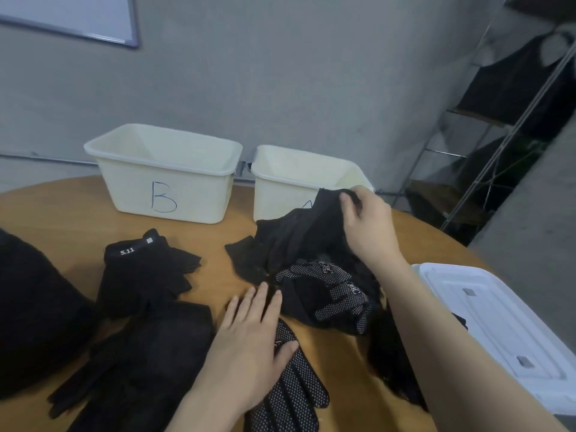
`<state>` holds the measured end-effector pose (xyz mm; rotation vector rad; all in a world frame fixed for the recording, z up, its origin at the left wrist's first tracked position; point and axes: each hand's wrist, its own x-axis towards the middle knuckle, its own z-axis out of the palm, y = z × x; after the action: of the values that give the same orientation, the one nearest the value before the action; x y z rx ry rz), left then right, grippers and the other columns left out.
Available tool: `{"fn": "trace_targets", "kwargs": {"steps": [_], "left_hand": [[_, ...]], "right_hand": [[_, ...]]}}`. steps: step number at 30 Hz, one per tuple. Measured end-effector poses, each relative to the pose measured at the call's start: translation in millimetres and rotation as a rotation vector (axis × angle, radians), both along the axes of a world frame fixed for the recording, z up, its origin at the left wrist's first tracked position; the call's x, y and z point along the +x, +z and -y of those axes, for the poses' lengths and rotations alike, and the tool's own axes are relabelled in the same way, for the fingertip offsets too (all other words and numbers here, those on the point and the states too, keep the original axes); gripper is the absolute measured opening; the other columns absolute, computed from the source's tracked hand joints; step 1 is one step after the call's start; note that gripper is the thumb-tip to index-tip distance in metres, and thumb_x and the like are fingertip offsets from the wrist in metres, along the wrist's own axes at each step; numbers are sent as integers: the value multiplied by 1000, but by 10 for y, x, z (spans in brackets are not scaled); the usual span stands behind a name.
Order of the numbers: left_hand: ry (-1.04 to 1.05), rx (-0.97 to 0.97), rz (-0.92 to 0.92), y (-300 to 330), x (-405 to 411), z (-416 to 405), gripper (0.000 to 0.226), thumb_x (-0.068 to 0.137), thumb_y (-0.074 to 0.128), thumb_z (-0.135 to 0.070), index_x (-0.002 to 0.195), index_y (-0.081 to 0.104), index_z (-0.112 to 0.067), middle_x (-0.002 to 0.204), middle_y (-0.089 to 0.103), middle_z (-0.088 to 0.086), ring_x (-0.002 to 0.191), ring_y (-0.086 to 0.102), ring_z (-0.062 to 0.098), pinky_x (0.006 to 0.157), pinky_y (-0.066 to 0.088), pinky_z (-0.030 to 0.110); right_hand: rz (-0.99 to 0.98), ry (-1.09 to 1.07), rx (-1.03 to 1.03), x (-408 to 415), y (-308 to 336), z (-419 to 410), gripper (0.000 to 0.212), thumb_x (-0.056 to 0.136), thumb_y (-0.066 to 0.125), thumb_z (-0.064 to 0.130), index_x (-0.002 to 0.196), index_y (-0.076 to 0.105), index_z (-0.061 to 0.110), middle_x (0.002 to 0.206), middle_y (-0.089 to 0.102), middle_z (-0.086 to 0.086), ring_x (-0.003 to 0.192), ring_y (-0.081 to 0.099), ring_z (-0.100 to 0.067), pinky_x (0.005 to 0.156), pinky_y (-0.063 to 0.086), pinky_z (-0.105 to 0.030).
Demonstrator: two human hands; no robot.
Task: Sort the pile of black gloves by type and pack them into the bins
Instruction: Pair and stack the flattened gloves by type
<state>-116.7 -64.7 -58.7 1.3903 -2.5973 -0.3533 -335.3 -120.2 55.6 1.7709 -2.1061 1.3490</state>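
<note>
right hand pinching sheer glove, left hand flat on dotted glove

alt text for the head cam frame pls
The right hand lifts a thin black glove from the pile while the left hand lies flat on a dotted glove. Two cream bins stand behind.

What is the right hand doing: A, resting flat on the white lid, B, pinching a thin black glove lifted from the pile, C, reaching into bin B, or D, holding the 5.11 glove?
B: the right hand pinches the thin black glove raised above the pile, in front of the right bin.
</note>
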Motion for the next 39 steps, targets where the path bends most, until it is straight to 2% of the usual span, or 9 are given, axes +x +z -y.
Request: {"fn": "trace_targets", "kwargs": {"steps": [10,13,16,18,20,24,29,33,39], "left_hand": [[21,-21,-182,74,33,-61,71,105,30,-60,164,7,-27,172,0,-8,157,-4,9,123,-13,29],[36,104,-560,216,69,-123,65,100,34,-64,158,27,-37,164,24,-23,150,17,-4,125,10,22],[54,406,-1102,369,144,-217,65,87,53,-70,144,47,-40,145,52,-26,135,44,-11,121,35,31],[26,564,-1302,451,231,-299,69,82,65,-72,139,54,-36,136,64,-21,130,55,-5,119,39,37],[-38,672,-1405,510,319,-366,78,77,68,-74,140,56,-30,137,66,-12,132,58,8,118,39,45],[-36,763,-1552,579,509,-594,73,82,70,-60,140,58,-18,138,67,2,129,62,23,114,42,50],[65,758,-1471,540,641,-761,36,93,73,-28,126,71,-14,122,75,7,113,71,23,100,54,49],[140,703,-1305,471,550,-803,17,100,62,-8,105,77,-9,93,79,13,81,74,22,66,60,33],[114,782,-1083,356,248,-1031,17,101,61,-9,94,67,5,77,73,14,65,76,26,60,63,41]], "right_hand": [[145,25,-101,116,646,-205,44,107,50,31,71,38,9,61,33,4,53,29,-6,52,25,-24],[226,94,-130,241,736,-386,49,106,49,34,87,45,-11,67,39,-18,64,36,-21,59,31,-35],[326,177,-159,402,767,-606,52,105,50,37,97,47,-14,80,53,-38,64,50,-39,60,39,-40],[385,216,-147,549,733,-755,50,105,51,39,104,54,-11,100,55,-43,87,57,-58,63,49,-58],[439,263,-126,712,659,-896,46,102,52,43,104,61,-2,105,59,-39,93,63,-54,72,53,-62],[438,302,-43,961,442,-1110,39,106,51,38,88,58,4,79,57,-29,66,56,-25,58,43,-40],[367,381,104,1140,44,-1248,31,109,47,36,106,65,10,97,67,-26,88,66,-43,75,54,-59],[422,369,145,952,-310,-1358,24,108,49,27,99,68,15,92,72,-5,86,71,-17,75,57,-42],[572,327,151,511,-669,-1404,31,106,52,23,91,64,-1,85,65,-16,79,57,-13,68,46,-27]]}}
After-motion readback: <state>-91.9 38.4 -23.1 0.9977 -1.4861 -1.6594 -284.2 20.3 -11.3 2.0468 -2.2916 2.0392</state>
